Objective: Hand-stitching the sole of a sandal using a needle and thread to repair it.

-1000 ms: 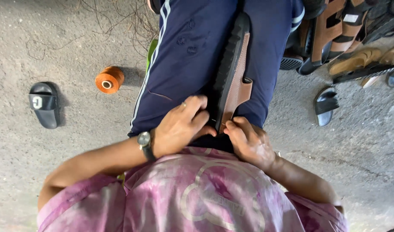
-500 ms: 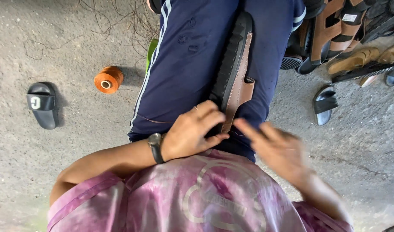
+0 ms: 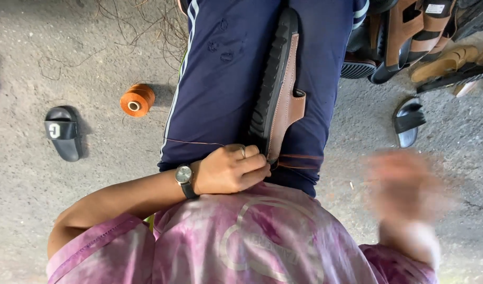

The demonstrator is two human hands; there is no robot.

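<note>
Concrete floor | left hand [image 3: 232, 169] pinches sandal [image 3: 277, 89] | right hand [image 3: 407, 184] blurred, grip unclear

open concrete [image 3: 68, 68] to my left, only thread spool [image 3: 137, 100] and black slide [image 3: 63, 132], sandal pile [image 3: 425, 42] crowding my right

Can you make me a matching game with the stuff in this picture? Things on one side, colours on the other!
Things:
1. thread spool
2. lone slide sandal
3. trousers
4. sandal strap

Colours:
a. navy blue
b. brown
c. orange
d. black

Pairs: 1-c, 2-d, 3-a, 4-b
</note>
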